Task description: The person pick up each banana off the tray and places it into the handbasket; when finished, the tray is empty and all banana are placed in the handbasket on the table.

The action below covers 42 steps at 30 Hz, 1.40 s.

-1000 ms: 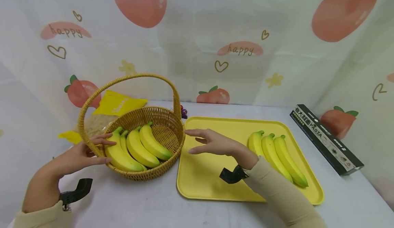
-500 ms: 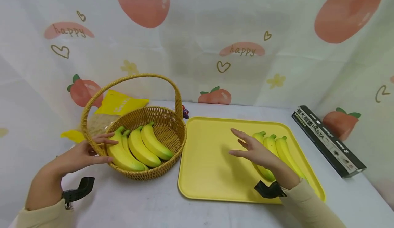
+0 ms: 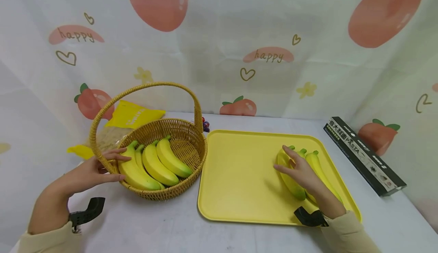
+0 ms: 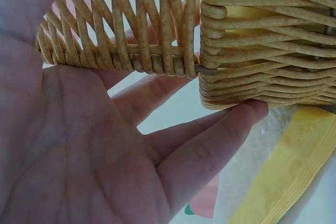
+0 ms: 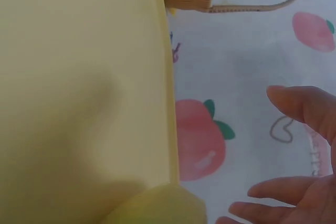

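On the left stands a wicker basket [image 3: 161, 195] with a tall handle. Several yellow bananas [image 3: 137, 169] with green tips lie in it. My left hand [image 3: 89, 173] holds the basket's left side where the handle meets the rim; in the left wrist view the fingers [image 4: 199, 150] reach along the weave. On the right part of a yellow tray [image 3: 236, 177] lie three bananas, side by side. Above the leftmost banana [image 3: 291, 184] is my right hand [image 3: 304, 173], thumb and fingers spread, partly hiding the middle one. In the right wrist view the fingers [image 5: 283, 190] stand apart, holding nothing.
Behind the basket lies a yellow and clear packet [image 3: 137, 115]. Small wrapped items [image 3: 205, 125] sit between basket and tray. A long black pasta box [image 3: 364, 156] lies right of the tray. A fruit-printed cloth [image 3: 212, 82] hangs at the back.
My right hand has moved from beside the basket, rightward across the tray, to above the leftmost banana there. The left hand stays at the basket.
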Available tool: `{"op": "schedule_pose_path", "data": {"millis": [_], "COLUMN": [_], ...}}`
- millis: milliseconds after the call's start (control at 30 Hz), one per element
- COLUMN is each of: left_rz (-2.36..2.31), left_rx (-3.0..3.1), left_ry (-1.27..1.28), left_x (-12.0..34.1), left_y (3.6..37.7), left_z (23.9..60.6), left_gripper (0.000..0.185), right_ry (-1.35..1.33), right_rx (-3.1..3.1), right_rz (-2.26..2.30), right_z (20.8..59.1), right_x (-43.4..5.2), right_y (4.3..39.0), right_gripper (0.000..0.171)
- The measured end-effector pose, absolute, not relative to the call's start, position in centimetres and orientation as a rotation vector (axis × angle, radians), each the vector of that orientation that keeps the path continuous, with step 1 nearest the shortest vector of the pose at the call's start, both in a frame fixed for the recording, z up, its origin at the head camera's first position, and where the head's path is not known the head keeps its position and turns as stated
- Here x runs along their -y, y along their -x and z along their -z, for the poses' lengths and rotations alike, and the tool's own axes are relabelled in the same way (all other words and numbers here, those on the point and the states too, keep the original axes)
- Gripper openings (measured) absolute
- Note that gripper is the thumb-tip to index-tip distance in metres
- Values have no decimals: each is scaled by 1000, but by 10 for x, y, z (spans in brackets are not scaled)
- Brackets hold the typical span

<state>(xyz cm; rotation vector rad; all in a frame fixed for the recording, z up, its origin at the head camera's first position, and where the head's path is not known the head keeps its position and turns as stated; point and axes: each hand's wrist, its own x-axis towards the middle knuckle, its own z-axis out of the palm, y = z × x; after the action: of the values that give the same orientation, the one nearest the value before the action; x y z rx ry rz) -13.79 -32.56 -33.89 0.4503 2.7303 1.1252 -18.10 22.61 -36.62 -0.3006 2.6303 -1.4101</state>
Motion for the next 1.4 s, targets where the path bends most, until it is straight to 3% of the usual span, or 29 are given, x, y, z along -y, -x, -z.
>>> {"op": "schedule_pose_path", "data": {"millis": [833,1400], "left_rz": [-1114,-1119], "left_rx": [-2735,-2737], "left_ry": [-424,-427], "left_x": [326,326], "left_y": [138,138], "left_z": [339,340], "left_gripper": [48,48], "right_ry": [317,446], "right_rx": [-2762,-2727], "right_rz": [1232,1222], "right_z": [393,404], "right_x": [-223,-222], "right_y": [195,195], "right_gripper": [73,81]}}
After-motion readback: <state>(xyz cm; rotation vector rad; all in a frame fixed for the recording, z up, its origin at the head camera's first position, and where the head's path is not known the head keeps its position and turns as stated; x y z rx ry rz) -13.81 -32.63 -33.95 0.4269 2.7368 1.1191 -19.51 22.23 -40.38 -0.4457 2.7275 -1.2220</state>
